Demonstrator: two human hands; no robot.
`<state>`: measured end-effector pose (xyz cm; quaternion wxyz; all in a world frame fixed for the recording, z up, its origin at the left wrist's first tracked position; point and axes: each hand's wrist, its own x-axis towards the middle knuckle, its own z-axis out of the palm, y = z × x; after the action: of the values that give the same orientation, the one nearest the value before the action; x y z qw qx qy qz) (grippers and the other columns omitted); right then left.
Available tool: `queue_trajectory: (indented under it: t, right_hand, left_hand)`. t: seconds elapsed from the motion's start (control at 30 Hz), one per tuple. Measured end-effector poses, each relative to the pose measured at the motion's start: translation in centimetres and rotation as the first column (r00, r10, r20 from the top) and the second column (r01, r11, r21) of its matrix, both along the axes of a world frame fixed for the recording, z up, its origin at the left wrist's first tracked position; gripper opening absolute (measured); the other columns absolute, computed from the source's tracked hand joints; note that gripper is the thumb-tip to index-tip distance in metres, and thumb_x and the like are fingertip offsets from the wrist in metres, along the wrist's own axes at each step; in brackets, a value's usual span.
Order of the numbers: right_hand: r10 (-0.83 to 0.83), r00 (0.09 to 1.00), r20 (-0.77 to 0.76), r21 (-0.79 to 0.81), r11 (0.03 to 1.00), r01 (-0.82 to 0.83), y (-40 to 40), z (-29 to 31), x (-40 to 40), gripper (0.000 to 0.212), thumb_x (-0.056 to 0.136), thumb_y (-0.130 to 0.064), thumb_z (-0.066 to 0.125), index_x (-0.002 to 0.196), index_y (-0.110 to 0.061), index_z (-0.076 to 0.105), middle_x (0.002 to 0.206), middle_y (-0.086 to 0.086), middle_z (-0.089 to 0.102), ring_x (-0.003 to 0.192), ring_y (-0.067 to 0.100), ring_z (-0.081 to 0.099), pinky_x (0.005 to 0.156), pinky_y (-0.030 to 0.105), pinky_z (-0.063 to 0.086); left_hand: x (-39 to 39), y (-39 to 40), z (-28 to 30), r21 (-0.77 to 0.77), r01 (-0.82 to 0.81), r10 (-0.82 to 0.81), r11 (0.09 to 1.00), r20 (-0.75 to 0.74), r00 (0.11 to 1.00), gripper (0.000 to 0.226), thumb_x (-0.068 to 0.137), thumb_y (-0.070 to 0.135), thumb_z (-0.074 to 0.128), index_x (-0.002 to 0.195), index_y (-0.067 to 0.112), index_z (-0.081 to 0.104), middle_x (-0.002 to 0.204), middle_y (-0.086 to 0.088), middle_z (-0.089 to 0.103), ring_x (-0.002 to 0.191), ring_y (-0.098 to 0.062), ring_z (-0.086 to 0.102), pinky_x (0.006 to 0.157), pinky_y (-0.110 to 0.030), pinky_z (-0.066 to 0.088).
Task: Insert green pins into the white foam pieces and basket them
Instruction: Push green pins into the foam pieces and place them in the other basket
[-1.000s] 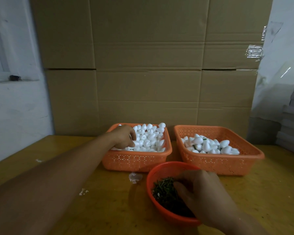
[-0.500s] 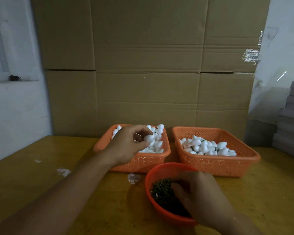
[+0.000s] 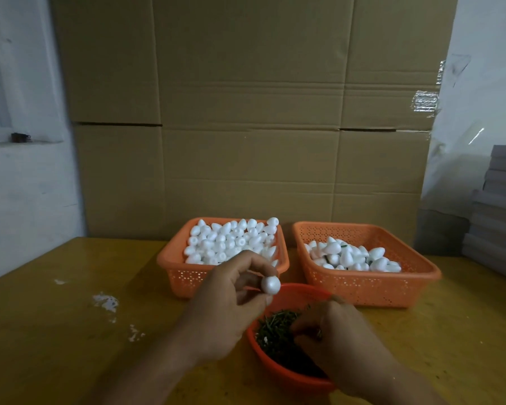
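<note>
Since 1 s ago, left hand [image 3: 231, 299] has pulled back out of the left basket [image 3: 170, 258] w/ one white foam piece [image 3: 270, 285] and is now hovering at approx. 10 o'clock of the red bowl [image 3: 284, 372], just above its rim. Thumb and fingertips are pinching the foam piece, rounded end pointing toward 3 o'clock. Right hand [image 3: 333, 337] is staying down in the bowl, fingers curled into the heap of green pins [image 3: 275, 334]; can't tell whether it's actually gripping a pin. Left basket, at 11 o'clock of the bowl, is sitting nearly full of plain foam pieces. Right basket [image 3: 362, 285], at 1 o'clock, is holding a smaller pile of finished pieces [image 3: 351, 255], bits of green showing among them. Both baskets and bowl are resting on the yellow surface [image 3: 56, 331], w/ white crumbs [image 3: 105, 301] lying toward 9 o'clock. Cardboard boxes [image 3: 246, 112] are standing behind at 12 o'clock.
</note>
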<state>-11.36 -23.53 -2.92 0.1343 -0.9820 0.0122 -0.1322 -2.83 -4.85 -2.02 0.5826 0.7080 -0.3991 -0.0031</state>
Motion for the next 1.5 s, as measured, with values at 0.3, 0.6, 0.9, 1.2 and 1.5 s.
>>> queue_trajectory:
  t: [0.3,0.6,0.9,1.2,1.5]
  right_hand:
    - [-0.046,0.988,-0.146,-0.085,0.996,0.034,-0.1,0.2,1.1,0.037,0.089,-0.06,0.056,0.097,-0.028,0.071,0.088,-0.009,0.068,0.084,0.01,0.063,0.078,0.036,0.058]
    - [-0.04,0.962,-0.269,-0.154,0.988,-0.002,0.7,-0.3,2.6,0.032,0.087,-0.047,0.062,0.111,-0.026,0.062,0.108,-0.005,0.066,0.096,0.017,0.065,0.085,0.039,0.057]
    - [-0.067,0.971,-0.228,-0.095,0.994,0.046,0.5,-0.5,2.6,0.023,0.086,-0.042,0.066,0.099,-0.023,0.07,0.1,-0.003,0.07,0.09,0.018,0.067,0.08,0.037,0.057]
    - [-0.097,0.983,-0.154,-0.084,0.993,0.085,0.4,-0.4,2.4,0.024,0.097,-0.033,0.054,0.087,-0.016,0.067,0.091,0.002,0.069,0.083,0.02,0.065,0.077,0.037,0.054]
    - [-0.069,0.997,-0.047,-0.064,0.996,0.066,0.2,-0.1,2.1,0.022,0.098,-0.022,0.048,0.09,-0.018,0.069,0.084,0.0,0.069,0.077,0.014,0.065,0.075,0.033,0.054]
  left_hand:
    - [-1.3,-0.1,-0.4,0.01,0.114,-0.114,0.993,0.038,0.993,0.04,0.099,0.013,0.058,0.124,0.044,0.06,0.112,0.006,0.069,0.103,-0.019,0.07,0.086,-0.031,0.058]
    - [-1.5,-0.4,-1.0,0.013,0.139,-0.139,0.99,-0.009,0.99,0.038,0.092,0.03,0.065,0.127,0.045,0.06,0.108,0.004,0.071,0.095,-0.018,0.071,0.081,-0.031,0.059]
    - [-1.5,-0.6,-0.9,-0.041,0.095,-0.095,0.995,-0.005,0.995,0.023,0.085,0.052,0.069,0.1,0.035,0.07,0.09,0.007,0.071,0.083,-0.008,0.068,0.074,-0.025,0.056]
    - [-1.6,-0.7,-0.9,-0.093,0.06,-0.064,0.994,-0.041,0.997,0.015,0.094,0.047,0.06,0.105,0.037,0.062,0.08,-0.002,0.066,0.063,-0.015,0.063,0.06,-0.026,0.052]
    - [-1.7,-0.7,-0.7,-0.156,0.073,-0.106,0.985,-0.211,0.972,0.019,0.093,0.048,0.061,0.099,0.032,0.069,0.073,0.0,0.062,0.063,-0.016,0.058,0.058,-0.025,0.048]
